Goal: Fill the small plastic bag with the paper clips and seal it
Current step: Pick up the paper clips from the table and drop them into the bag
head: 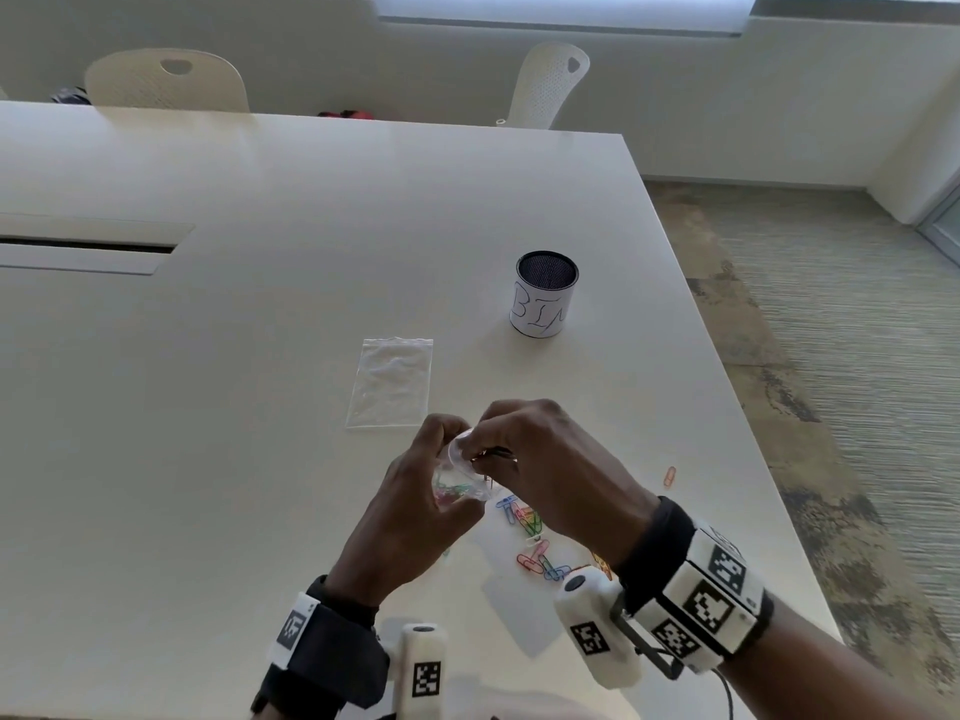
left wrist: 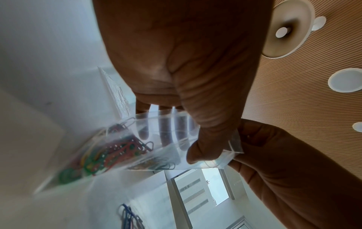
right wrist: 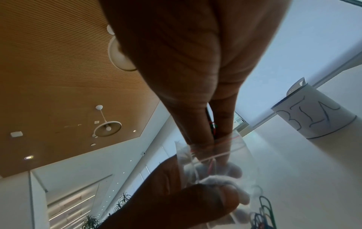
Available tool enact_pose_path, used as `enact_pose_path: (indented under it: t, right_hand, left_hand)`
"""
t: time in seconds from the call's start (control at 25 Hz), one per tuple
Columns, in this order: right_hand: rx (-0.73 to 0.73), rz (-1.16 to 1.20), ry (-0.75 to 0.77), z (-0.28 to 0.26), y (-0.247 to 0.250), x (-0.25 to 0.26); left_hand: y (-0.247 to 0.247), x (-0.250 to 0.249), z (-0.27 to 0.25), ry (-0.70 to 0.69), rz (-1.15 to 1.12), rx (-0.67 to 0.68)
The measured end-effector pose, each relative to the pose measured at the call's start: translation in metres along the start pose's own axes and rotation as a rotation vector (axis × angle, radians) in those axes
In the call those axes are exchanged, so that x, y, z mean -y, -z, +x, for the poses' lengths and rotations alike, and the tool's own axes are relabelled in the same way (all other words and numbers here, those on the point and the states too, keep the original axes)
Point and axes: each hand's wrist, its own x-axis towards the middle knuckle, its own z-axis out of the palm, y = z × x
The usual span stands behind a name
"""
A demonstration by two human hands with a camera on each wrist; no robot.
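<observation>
My left hand grips a small clear plastic bag just above the table, thumb and fingers holding its mouth open. Several coloured paper clips lie inside the bag, seen under my left hand. My right hand pinches a few paper clips between thumb and finger, with its fingertips pushed into the bag's mouth. More loose coloured paper clips lie on the table beneath my right wrist. A single orange clip lies apart to the right.
A second, empty clear bag lies flat just beyond my hands. A cup labelled BIN stands farther back right, also in the right wrist view. The table's right edge runs close by.
</observation>
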Motion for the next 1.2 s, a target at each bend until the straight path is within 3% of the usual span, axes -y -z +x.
enact_pose_path:
  t: [0.28, 0.44, 0.56, 0.76, 0.84, 1.0, 1.2]
  right_hand:
    - [0.009, 0.046, 0.02, 0.004, 0.002, 0.004]
    - [-0.116, 0.067, 0.01, 0.0, 0.021, -0.006]
    - [-0.221, 0.009, -0.135, -0.018, 0.047, -0.041]
    - [-0.048, -0.327, -0.549, -0.077, 0.06, -0.125]
    - [0.006, -0.387, -0.632, -0.096, 0.055, -0.137]
    - [0.044, -0.382, -0.601, -0.117, 0.032, -0.122]
    - [0.123, -0.163, -0.606, -0.129, 0.032, -0.086]
  left_hand:
    - [-0.003, 0.0, 0.0, 0.001, -0.018, -0.012]
    - [-0.004, 0.002, 0.002, 0.014, 0.011, -0.009]
    - [-0.005, 0.005, 0.001, 0.014, -0.002, -0.006]
    - [-0.005, 0.004, 0.0, 0.0, 0.017, 0.004]
    - [-0.007, 0.004, 0.0, -0.007, 0.03, 0.001]
    - [-0.009, 0.002, -0.001, -0.023, 0.034, 0.013]
    - [-0.008, 0.003, -0.001, -0.023, 0.065, 0.019]
